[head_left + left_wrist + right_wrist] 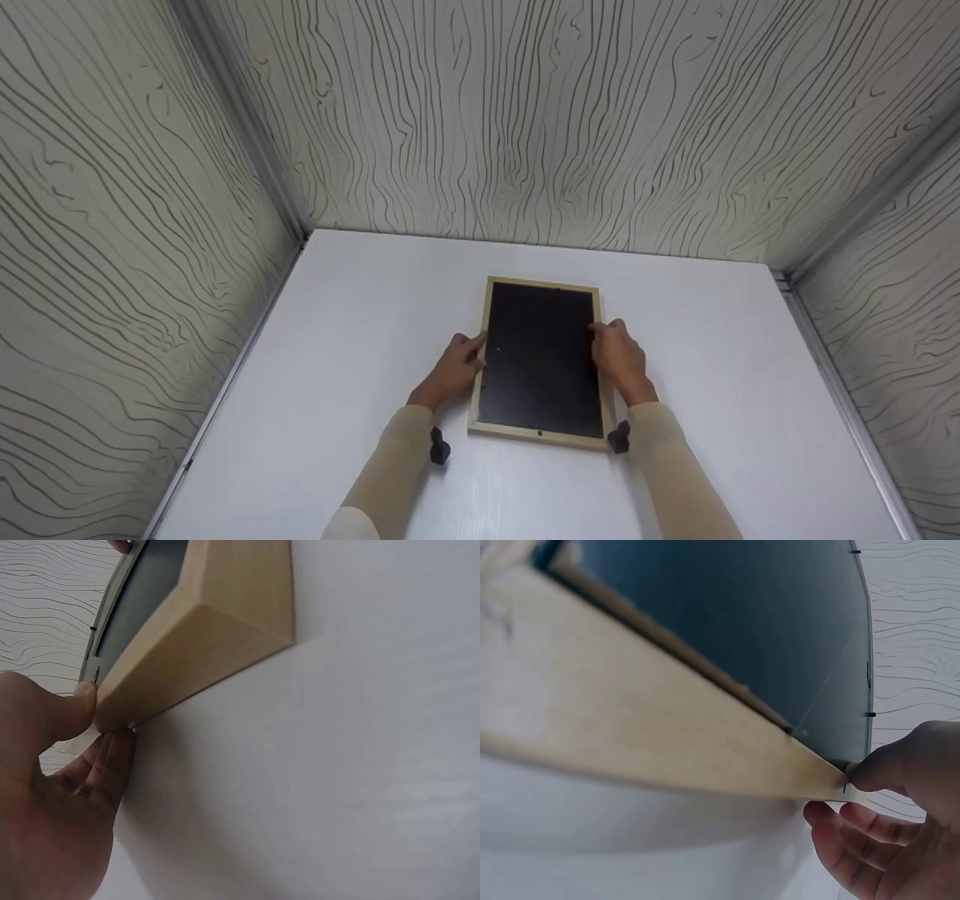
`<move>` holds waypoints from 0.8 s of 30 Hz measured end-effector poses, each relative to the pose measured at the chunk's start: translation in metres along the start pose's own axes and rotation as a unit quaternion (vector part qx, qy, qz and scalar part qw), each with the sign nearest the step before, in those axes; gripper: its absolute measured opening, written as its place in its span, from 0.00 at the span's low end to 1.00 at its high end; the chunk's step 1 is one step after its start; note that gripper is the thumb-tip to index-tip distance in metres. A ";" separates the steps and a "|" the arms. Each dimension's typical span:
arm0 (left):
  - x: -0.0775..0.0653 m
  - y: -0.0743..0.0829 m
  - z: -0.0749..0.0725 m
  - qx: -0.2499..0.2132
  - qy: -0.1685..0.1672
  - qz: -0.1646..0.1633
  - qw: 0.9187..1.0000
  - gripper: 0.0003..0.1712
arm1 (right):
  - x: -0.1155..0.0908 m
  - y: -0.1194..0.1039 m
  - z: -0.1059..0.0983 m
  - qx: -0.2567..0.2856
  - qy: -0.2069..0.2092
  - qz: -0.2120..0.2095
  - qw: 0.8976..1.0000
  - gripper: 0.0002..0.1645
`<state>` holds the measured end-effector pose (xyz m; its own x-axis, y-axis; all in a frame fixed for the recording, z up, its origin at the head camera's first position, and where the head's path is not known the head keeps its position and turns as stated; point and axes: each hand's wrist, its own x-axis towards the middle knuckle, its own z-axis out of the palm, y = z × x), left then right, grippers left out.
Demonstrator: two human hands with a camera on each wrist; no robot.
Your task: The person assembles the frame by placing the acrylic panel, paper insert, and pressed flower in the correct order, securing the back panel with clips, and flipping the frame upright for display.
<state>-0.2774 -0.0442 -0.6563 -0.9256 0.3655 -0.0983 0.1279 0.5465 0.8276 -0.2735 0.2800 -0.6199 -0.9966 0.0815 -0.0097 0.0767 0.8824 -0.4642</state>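
A picture frame (536,433) of light wood lies on the white table with its dark backing panel (540,360) facing up. Small dark tabs stick out along the frame's inner edge in the right wrist view. My left hand (452,369) pinches the left side, thumb on top of the wooden rim (161,664) and fingers low against the outside. On the opposite side, my right hand (621,356) grips the rim, its thumb (885,769) at the inner edge by the panel and its other fingers curled below.
The white table (360,315) spreads around the frame. Panels with a wood-grain line pattern (480,135) rise behind and at both sides. Metal rails (240,127) run along the corners. A black wrist device (439,448) sits at each sleeve.
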 end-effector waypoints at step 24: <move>0.012 0.007 0.007 0.047 0.043 -0.005 0.998 0.27 | -0.010 0.015 0.014 0.039 -0.007 0.019 0.999 0.27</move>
<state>-0.2848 -0.0304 -0.6552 -0.9535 0.2964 -0.0547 0.1485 0.6200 0.7704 -0.2631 0.2859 -0.6391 -0.9934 0.1069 -0.0410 0.1123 0.8402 -0.5305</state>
